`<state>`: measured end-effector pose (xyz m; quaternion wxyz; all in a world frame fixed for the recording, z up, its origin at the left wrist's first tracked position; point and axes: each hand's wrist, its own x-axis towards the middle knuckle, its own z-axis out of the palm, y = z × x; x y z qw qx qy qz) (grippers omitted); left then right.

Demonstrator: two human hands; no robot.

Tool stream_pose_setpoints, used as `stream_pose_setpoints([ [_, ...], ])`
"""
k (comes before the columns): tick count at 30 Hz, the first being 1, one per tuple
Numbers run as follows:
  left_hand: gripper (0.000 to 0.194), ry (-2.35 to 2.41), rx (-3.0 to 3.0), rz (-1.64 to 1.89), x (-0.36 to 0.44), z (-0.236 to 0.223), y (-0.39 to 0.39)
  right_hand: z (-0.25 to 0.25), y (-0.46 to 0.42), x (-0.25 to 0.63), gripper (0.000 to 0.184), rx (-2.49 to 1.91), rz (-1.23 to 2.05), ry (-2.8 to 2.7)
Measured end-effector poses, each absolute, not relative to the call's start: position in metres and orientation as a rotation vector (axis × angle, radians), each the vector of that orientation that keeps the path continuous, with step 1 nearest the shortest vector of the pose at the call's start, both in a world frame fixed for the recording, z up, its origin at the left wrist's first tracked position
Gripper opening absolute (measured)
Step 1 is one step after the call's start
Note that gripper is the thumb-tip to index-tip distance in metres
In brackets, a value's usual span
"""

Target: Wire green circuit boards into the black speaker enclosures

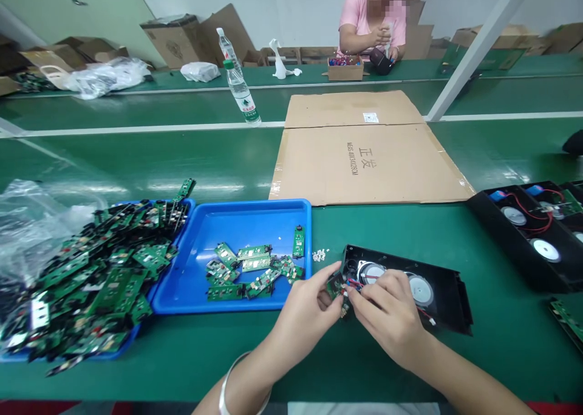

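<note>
Between the thumb and fingers of my left hand [306,305] is a small green circuit board [334,285], partly covered by the fingers. My right hand [387,308] pinches red and blue wires [353,283] close against that board; the fingertips hide the exact contact. Beneath and behind both hands lies a black speaker housing [439,290] with two round speakers, one of them the grey-white speaker [419,290]. A loose white connector [431,321] on a red wire rests at its near side. Tiny white pieces [320,255] lie just left of the housing.
A blue tray [195,220] holds several circuit boards; a heaped pile of boards [113,281] stands left of it. Flat cardboard [319,166] lies ahead. More black housings [514,245] are at right. A water bottle [243,96] stands beyond; a person in pink [353,17] works opposite.
</note>
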<state>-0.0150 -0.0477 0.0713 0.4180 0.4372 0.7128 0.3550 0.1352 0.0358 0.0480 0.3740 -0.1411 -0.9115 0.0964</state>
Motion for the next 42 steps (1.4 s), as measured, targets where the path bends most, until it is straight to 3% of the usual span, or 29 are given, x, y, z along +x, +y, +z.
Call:
stream_pose_setpoints([
  [35, 0.055, 1.782, 1.275, 0.731, -0.01, 0.079, -0.044, 0.034, 0.033, 0.154, 0.017, -0.321, 0.279, -2.337],
  [42, 0.055, 1.841, 1.384, 0.664, -0.006, 0.08, -0.044, 0.039, 0.035, 0.153, 0.016, -0.266, 0.165, -2.401],
])
